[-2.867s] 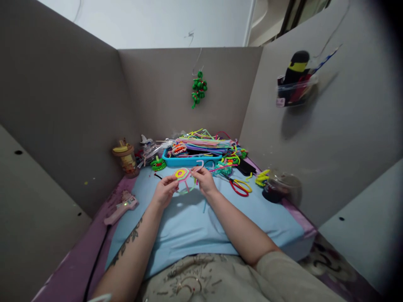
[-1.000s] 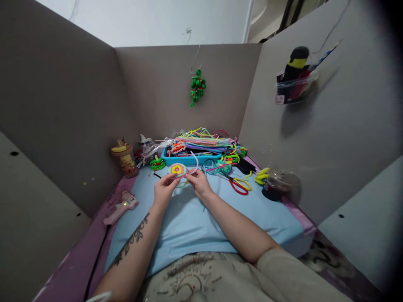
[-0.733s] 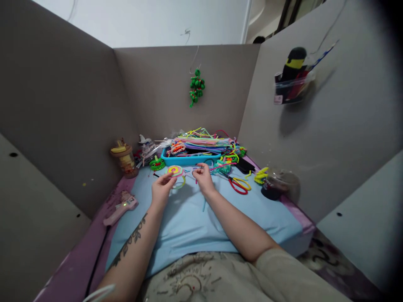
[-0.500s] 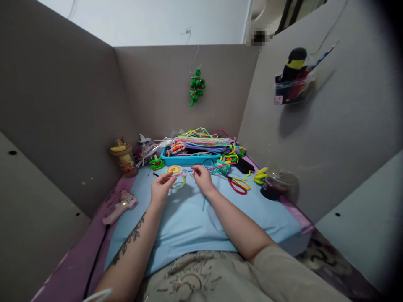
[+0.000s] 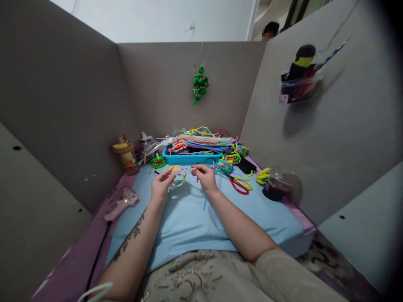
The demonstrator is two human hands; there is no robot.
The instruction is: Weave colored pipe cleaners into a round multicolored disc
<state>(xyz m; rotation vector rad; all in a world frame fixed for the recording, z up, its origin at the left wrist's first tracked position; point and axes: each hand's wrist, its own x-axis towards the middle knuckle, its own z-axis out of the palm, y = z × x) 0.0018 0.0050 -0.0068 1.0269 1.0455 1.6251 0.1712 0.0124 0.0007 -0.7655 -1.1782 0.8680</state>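
- A person's left hand [image 5: 160, 184] is raised just above the blue-covered surface [image 5: 252, 222], its palm turned inward and its thumb and fingers brought together at the tips.
- The left grip is closed on the near edge of a colourful piece [image 5: 175, 168] with bands of yellow, pink and pale green.
- That colourful piece sits in the air at the middle of the view, tilted, partly hidden by the fingers; a thin green-and-yellow loop [image 5: 181, 181] hangs below it.
- The right hand [image 5: 205, 178] is level with the left and near it, back of the hand upward, fingers curled and pointing toward the other hand.
- The right grip pinches a pale pink strand [image 5: 189, 170], which spans the short gap between the two hands and reaches the colourful piece.
- Both forearms slant inward from the lower corners, elbows wide; the left forearm [image 5: 132, 243] has a leafy tattoo, and the right arm emerges from a loose beige sleeve [image 5: 283, 268].
- Beyond the hands stands a blue tray [image 5: 192, 160] heaped with fuzzy coloured stems [image 5: 204, 141].
- Right of the right hand lie scissors [image 5: 241, 184] with red and yellow handles.
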